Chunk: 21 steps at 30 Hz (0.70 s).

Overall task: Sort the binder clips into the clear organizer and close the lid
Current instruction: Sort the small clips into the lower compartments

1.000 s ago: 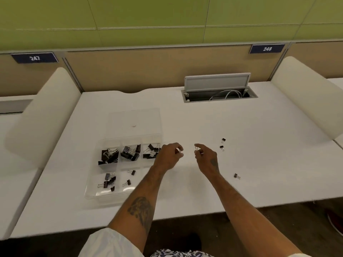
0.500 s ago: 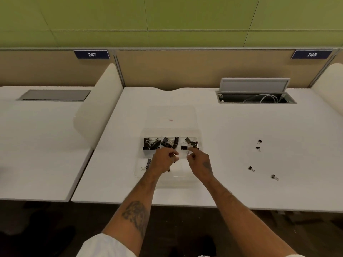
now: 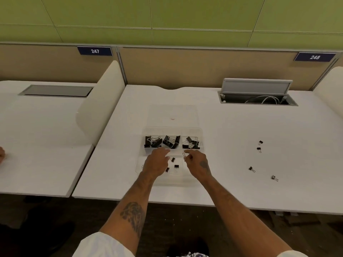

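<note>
The clear organizer (image 3: 201, 135) sits mid-desk with its lid (image 3: 173, 112) lying open flat behind it. Its three back compartments hold black binder clips (image 3: 171, 142). Small clips (image 3: 176, 166) lie in the front row. My left hand (image 3: 156, 163) hovers over the front row with fingers stretched out, and a small clip (image 3: 172, 159) lies just past its fingertips. My right hand (image 3: 197, 163) pinches a small binder clip (image 3: 184, 155) by its wire loop above the front right compartment. Several small loose clips (image 3: 251, 169) lie on the desk to the right.
An open cable hatch (image 3: 257, 98) with a white cable sits at the back right. A rounded white divider (image 3: 101, 106) stands on the left, and another person's hand (image 3: 1, 154) shows at the left edge. The desk's front edge runs just below the organizer.
Both hands moved left from the bare desk to above the organizer's front row. My left hand's fingers have spread out; the right still pinches its clip.
</note>
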Each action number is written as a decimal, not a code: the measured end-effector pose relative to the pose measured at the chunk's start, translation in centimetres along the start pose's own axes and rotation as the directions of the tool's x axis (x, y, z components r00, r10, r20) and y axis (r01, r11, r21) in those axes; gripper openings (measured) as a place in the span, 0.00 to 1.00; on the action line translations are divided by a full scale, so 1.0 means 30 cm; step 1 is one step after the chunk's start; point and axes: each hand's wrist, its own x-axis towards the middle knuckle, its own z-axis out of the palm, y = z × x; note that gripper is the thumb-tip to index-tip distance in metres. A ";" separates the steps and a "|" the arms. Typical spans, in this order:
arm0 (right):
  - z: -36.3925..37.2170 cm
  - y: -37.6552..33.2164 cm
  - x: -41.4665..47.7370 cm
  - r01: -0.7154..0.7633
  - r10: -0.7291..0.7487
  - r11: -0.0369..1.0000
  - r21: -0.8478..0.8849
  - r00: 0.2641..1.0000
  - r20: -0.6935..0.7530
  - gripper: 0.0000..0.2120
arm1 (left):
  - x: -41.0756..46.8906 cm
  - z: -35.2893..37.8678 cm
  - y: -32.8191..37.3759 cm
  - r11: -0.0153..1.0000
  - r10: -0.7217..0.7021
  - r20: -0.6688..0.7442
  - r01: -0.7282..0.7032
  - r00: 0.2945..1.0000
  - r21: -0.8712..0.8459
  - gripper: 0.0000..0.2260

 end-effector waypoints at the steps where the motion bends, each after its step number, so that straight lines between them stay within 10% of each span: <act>1: 0.000 -0.005 -0.002 -0.019 0.019 0.999 0.029 1.000 0.012 0.14 | -0.002 -0.004 -0.002 0.994 0.031 -0.005 -0.030 1.000 0.102 0.20; 10: 0.006 -0.048 -0.008 0.040 -0.041 0.999 0.007 0.994 0.104 0.18 | -0.015 0.001 -0.038 0.901 0.041 -0.011 -0.032 0.999 0.433 0.30; 21: 0.000 0.011 -0.031 0.230 -0.144 0.728 -0.646 0.972 0.184 0.41 | -0.021 0.008 -0.039 0.882 0.075 -0.064 -0.036 0.995 0.471 0.38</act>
